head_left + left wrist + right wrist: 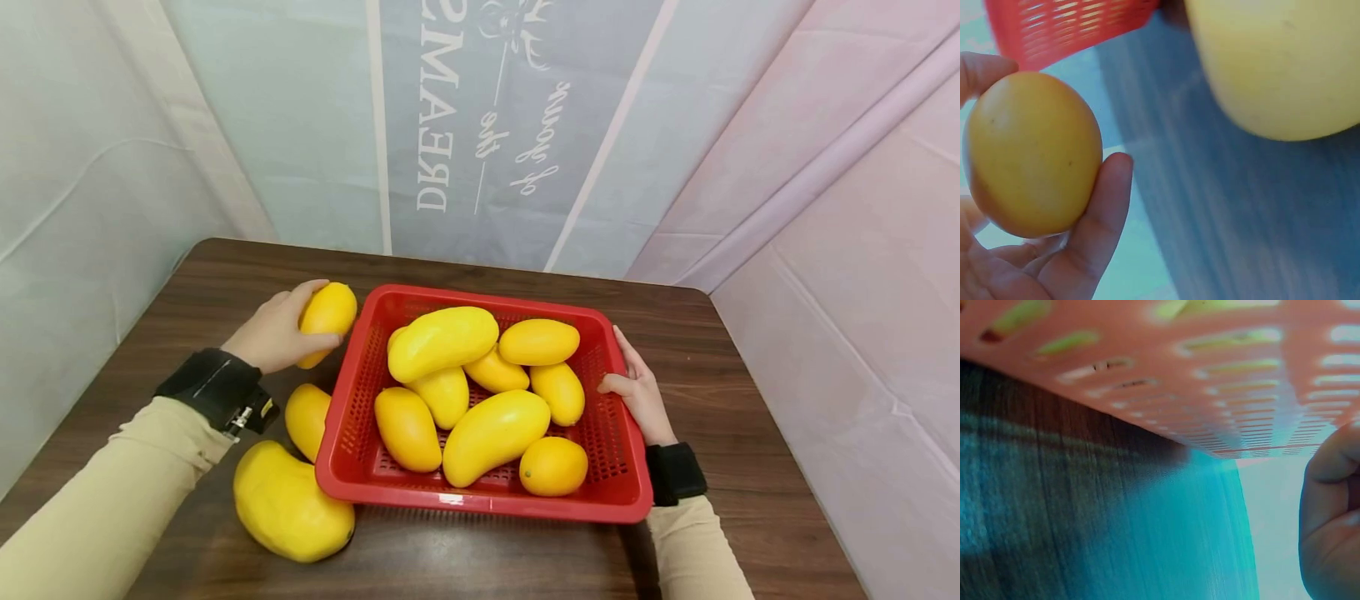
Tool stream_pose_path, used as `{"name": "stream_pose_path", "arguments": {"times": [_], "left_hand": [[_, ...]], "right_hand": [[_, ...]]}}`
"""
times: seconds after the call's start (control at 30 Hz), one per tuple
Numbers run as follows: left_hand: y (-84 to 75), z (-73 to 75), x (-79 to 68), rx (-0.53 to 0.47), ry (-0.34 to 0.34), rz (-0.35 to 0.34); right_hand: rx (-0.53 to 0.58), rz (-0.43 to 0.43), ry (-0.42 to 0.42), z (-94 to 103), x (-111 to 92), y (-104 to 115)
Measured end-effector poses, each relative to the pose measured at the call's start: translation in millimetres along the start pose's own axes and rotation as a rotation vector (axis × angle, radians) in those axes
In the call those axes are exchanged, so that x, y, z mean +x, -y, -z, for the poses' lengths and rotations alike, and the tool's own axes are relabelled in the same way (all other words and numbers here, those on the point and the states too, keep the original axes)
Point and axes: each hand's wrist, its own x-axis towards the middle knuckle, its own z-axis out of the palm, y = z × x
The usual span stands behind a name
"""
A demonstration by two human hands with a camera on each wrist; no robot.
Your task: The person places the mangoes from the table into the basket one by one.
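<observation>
My left hand (pixel 279 329) grips a yellow-orange mango (pixel 328 318) just beyond the basket's left rim; in the left wrist view, fingers and thumb curl around the mango (pixel 1035 156). At the opposite end, my right hand (pixel 636 387) holds the right rim of a red plastic basket (pixel 487 502), thumb over the edge. In the right wrist view, the basket's slotted wall (pixel 1241 394) stands close over the table, beside the curled right hand (pixel 1335 519). Inside the basket lie several mangoes, some long and bright yellow (pixel 495 437), others smaller and more orange (pixel 555 467).
Left of the basket, a large yellow mango (pixel 288 504) and a smaller one (pixel 307 419) lie on the dark wooden table (pixel 465 554). The basket's rim partly covers the smaller one. A printed cloth (pixel 487 167) hangs behind the table, with pale cloth on both sides.
</observation>
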Motion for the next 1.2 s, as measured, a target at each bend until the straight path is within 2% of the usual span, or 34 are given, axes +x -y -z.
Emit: {"name": "stream_pose_path", "arguments": {"times": [0.17, 0.3, 0.47, 0.73, 0.93, 1.2], "left_hand": [[-11.4, 5.6, -11.7, -0.061, -0.059, -0.006], [-20.3, 5.8, -19.0, -0.102, -0.081, -0.022], [-33.1, 5.2, -26.7, -0.104, -0.085, -0.056], [-63.5, 2.9, -44.6, -0.090, -0.067, -0.132], [-79.8, -8.3, -56.5, -0.008, -0.031, -0.220], [-90.4, -27.2, -66.4, 0.144, 0.043, -0.351]], "right_hand": [[-0.006, 0.002, -0.003, -0.8, 0, 0], [-0.004, -0.004, -0.007, -2.1, 0, 1], [-0.006, -0.015, -0.009, -3.1, -1, 0], [-0.009, -0.004, -0.011, -1.4, 0, 0], [-0.006, 0.002, -0.009, -0.4, 0, -1], [-0.001, 0.001, -0.007, -0.9, 1, -1]]}}
